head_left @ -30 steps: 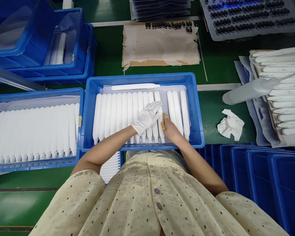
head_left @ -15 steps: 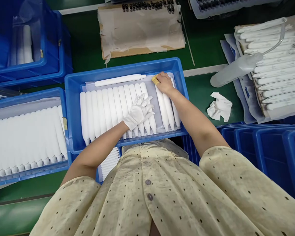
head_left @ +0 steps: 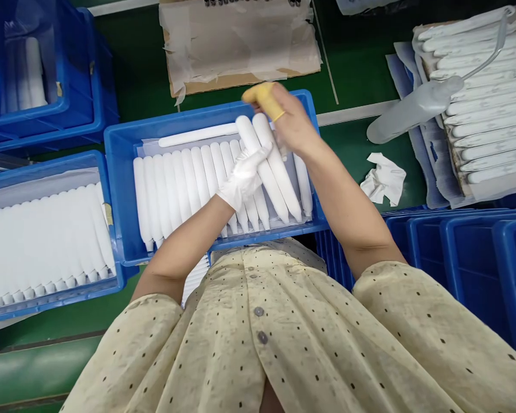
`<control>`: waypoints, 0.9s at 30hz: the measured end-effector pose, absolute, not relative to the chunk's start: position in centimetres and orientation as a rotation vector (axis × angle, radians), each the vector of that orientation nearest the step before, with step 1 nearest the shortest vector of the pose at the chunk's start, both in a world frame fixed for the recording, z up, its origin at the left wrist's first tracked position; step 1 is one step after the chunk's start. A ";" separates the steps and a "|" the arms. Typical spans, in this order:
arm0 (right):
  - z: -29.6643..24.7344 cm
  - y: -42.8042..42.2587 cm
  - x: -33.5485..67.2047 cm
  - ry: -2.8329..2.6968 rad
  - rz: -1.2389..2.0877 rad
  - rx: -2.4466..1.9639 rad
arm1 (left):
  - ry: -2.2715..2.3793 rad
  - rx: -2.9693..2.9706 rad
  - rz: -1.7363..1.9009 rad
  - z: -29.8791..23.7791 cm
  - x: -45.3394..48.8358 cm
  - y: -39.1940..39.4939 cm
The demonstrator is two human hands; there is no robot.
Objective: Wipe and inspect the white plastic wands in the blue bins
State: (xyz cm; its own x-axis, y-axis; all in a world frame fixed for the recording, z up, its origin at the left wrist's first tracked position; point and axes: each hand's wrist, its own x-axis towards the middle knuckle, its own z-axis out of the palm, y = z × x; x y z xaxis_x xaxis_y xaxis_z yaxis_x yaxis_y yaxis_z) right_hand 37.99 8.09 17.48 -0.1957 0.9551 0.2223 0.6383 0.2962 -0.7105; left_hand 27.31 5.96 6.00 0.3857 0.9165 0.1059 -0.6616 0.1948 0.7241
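White plastic tubes (head_left: pixel 264 172) are held raised as a pair above the blue crate (head_left: pixel 163 123), pinched by the gloved left hand (head_left: pixel 243 178); the right hand (head_left: pixel 294 123), with yellow finger cots (head_left: pixel 264 100), is half open, its hold cannot be told. Their tips should be kept from knocking the rest.

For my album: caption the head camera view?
Gloved left hand and yellow-cotted right hand hold white tubes above blue crate.
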 end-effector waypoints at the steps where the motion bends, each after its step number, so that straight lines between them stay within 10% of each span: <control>1: 17.3 7.5 38.9 -1.775 0.739 -1.448 | 0.376 0.719 1.104 7.3 26.3 6.3; 9: 10.8 0.2 39.3 -1.228 2.231 -0.945 | 0.288 0.404 1.030 14.3 14.9 9.6; 27: 10.1 -2.2 31.7 -1.103 2.062 -0.973 | 0.176 0.565 1.171 14.1 12.0 9.0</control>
